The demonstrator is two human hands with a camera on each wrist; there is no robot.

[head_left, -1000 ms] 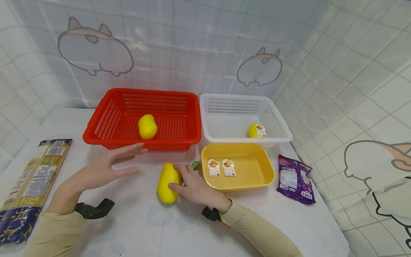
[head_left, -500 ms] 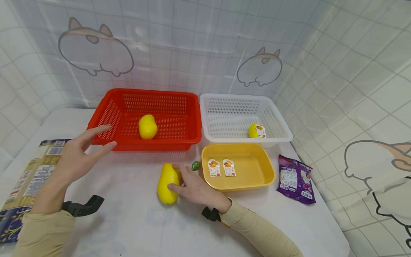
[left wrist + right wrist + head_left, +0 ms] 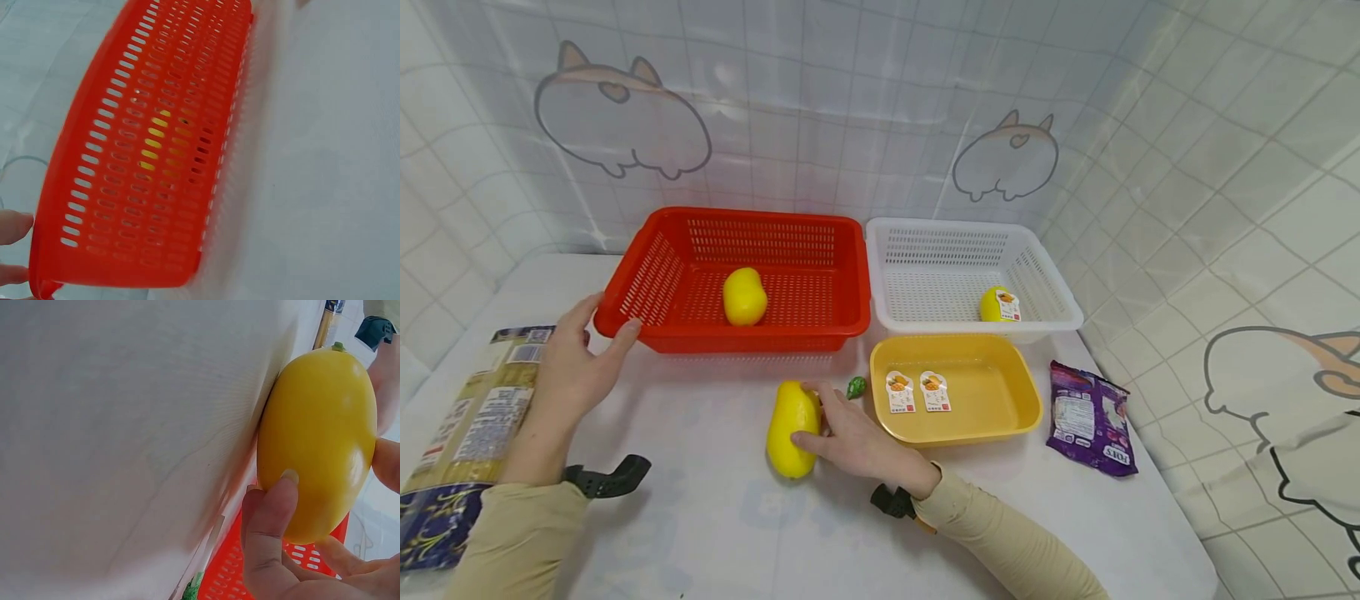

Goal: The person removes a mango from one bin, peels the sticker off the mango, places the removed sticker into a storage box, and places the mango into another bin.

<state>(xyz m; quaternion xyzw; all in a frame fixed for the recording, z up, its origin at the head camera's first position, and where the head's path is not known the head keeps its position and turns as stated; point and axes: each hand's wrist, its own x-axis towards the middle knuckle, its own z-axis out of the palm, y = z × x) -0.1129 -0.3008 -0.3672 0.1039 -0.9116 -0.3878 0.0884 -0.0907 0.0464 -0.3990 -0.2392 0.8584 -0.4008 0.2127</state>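
Observation:
My left hand [image 3: 574,367] is at the near left corner of the red basket [image 3: 752,340], thumb along the front rim and fingers at the side. Its fingertips [image 3: 14,226] meet the rim in the left wrist view. In the basket lies a yellow mango-like fruit [image 3: 745,297], glimpsed through the slots in the left wrist view. My right hand [image 3: 857,442] grips a long yellow papaya-like fruit [image 3: 792,429] on the table, thumb on the near side and fingers over the far side. A small green stem end tops this fruit [image 3: 319,444] in the right wrist view.
Right of the red basket stands a white basket [image 3: 925,292] with a stickered yellow fruit [image 3: 992,306]. Before it sits a yellow tray [image 3: 992,408] holding two stickers. A small green object [image 3: 856,387] lies beside the tray. A purple bag [image 3: 1090,419] and a noodle packet [image 3: 482,425] flank them.
My left hand has swung left from in front of the red basket, then come down onto its near left corner. My right hand and the long yellow fruit have stayed nearly still.

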